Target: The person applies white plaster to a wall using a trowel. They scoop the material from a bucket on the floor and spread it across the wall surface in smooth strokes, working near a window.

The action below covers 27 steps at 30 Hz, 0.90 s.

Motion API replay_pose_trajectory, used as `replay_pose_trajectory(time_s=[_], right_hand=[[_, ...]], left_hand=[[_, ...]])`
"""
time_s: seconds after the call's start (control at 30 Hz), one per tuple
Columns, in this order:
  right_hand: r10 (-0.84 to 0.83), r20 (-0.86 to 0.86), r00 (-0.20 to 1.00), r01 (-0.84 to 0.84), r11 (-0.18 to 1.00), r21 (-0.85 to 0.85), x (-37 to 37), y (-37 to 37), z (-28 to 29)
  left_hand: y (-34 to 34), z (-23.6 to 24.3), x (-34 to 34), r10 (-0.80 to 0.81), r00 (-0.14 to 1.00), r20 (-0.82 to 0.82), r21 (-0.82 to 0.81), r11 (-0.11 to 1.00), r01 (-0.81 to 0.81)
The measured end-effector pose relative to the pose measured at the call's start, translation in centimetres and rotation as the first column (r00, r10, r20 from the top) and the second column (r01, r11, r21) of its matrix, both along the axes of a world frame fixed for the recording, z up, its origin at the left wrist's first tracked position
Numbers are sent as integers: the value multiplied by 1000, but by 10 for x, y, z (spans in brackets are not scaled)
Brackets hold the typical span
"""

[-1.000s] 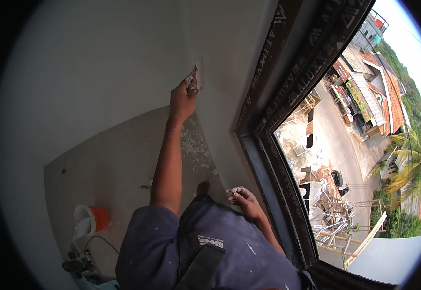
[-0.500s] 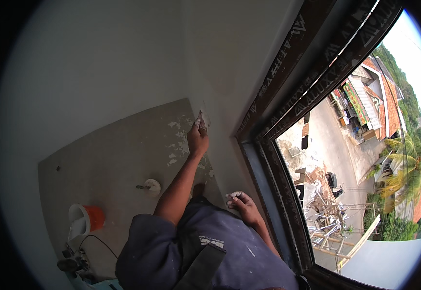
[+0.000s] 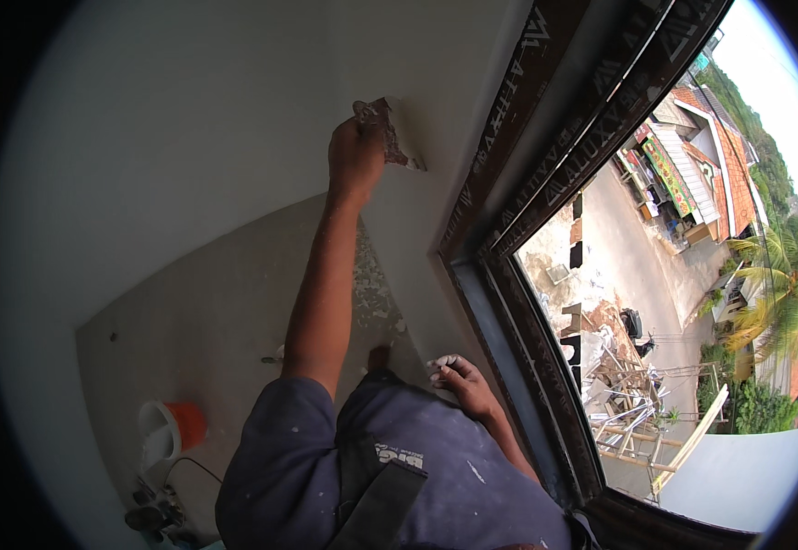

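My left hand [image 3: 356, 163] is raised out in front, closed on a putty knife [image 3: 386, 130] smeared with white and reddish-brown residue. The knife's edge lies against the pale wall [image 3: 413, 206] near the room's corner, with a dab of white paste at its lower end. Low by my waist, next to the window, my right hand [image 3: 463, 383] is closed, its fingers curled and coated in white. Whether anything small sits between those fingertips cannot be made out.
To the right runs a dark window frame [image 3: 509, 275] with printed film on it. An orange bucket [image 3: 188, 426] with white inside stands on the grey floor [image 3: 225, 312] at left, near a dark tool with a cord [image 3: 147, 516]. White splatters mark the floor along the wall.
My left hand has moved up along the wall with the putty knife, which is now turned with its edge to the right. My right hand has stayed nearly in place.
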State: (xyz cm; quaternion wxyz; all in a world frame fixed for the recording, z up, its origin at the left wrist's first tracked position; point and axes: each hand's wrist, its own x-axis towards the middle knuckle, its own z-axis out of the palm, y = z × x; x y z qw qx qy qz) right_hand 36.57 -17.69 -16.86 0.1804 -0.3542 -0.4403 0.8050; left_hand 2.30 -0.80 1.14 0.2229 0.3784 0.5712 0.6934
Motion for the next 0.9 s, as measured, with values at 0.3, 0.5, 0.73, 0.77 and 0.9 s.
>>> replay_pose_trajectory(time_s=[0.3,0.5,0.73,0.77,0.9], right_hand=[[5,-11,1000,-5,1000,1,1,2,-13],[-22,-5,1000,22,1000,1,1,0,-20],[-42,11,999,42,999,0,-1,-5,-15],[-46,10,999,46,999,-5,-1,-4,-15],[-48,27,998,49,999,-3,-1,-4,-14]], left_hand=[[-54,64,33,195,945,-262,283,952,-118],[-65,12,21,274,889,-367,151,960,-234],[-24,-6,85,366,745,-557,312,924,-221],[-33,-13,96,363,707,-606,351,920,-172],[-92,-59,79,186,823,-537,212,974,-81]])
